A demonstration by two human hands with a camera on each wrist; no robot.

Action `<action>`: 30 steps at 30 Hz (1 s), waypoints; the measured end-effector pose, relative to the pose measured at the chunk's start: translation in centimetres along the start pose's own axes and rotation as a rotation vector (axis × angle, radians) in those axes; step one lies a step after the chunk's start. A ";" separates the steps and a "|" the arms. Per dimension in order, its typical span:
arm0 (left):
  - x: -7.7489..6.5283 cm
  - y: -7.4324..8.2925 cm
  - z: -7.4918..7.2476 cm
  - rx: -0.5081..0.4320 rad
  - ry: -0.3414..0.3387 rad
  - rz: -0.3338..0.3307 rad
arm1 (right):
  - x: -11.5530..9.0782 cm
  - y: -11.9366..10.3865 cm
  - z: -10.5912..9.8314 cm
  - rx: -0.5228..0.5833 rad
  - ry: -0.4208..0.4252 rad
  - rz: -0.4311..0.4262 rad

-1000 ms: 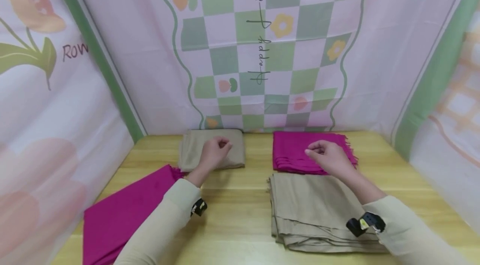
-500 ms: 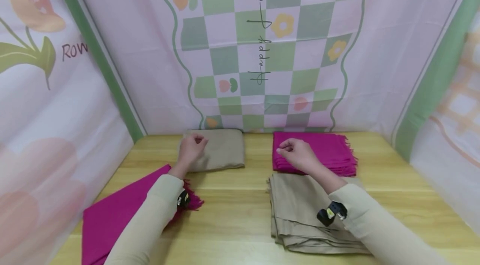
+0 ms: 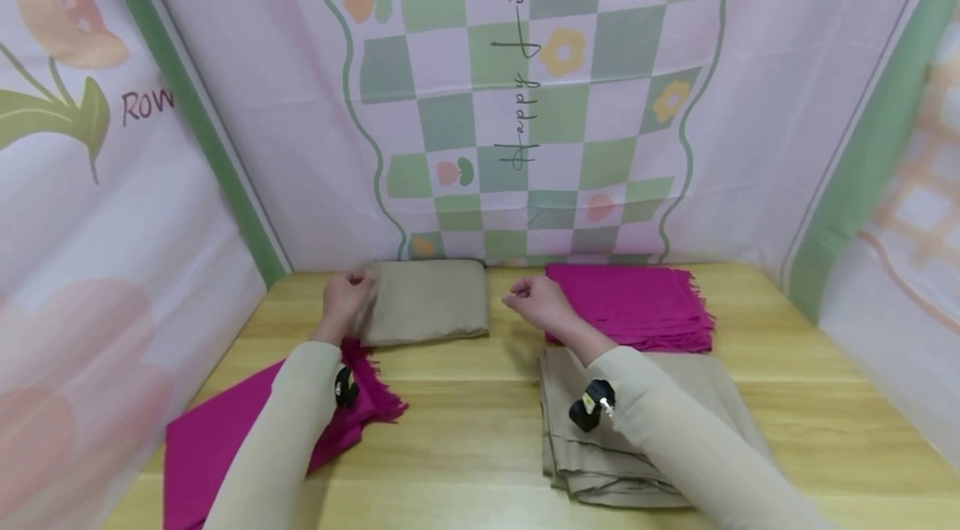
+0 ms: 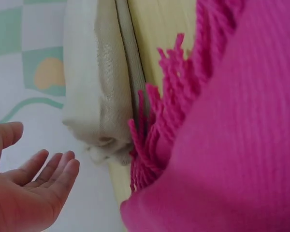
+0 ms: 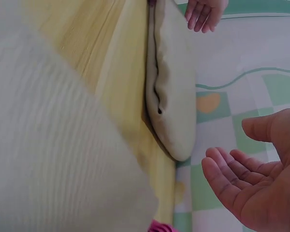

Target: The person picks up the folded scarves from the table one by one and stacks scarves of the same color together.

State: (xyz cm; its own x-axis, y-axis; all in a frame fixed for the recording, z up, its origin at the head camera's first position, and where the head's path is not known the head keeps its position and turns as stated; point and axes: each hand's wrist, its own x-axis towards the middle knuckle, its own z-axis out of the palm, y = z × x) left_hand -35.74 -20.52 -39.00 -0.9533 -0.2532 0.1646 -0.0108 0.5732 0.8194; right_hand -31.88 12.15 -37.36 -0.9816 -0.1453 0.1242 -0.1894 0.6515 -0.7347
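Observation:
My left hand (image 3: 347,302) hovers by the left edge of a folded beige cloth (image 3: 427,302) at the back of the table. Its thumb and fingers stand apart in the left wrist view, holding nothing. My right hand (image 3: 537,302) is above the gap between that cloth and a neatly folded magenta fringed scarf (image 3: 637,307); it too holds nothing, with thumb and loosely bent fingers apart in the right wrist view. Beneath my left forearm lies another magenta fringed scarf (image 3: 225,438), partly hidden by the sleeve. A larger folded beige cloth (image 3: 705,397) is under my right forearm.
The wooden table (image 3: 450,447) meets a printed fabric backdrop (image 3: 510,226) along its far edge. Fabric walls (image 3: 172,238) also stand to the left and right.
Both hands have moved left: the left from over the back beige cloth to its left edge, the right off the folded magenta scarf. The cloths stay in place.

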 end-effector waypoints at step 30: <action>0.7 -2.2 -0.2 0.094 -0.245 -0.155 | 2.9 1.5 6.4 0.111 -0.015 0.162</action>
State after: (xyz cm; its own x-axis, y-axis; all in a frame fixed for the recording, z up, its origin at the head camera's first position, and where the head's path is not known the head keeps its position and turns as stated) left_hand -36.34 -22.09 -40.61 -0.9824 -0.1540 -0.1053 -0.1787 0.6147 0.7683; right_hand -34.84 7.93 -42.35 -0.9983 -0.0567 -0.0109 -0.0241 0.5815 -0.8132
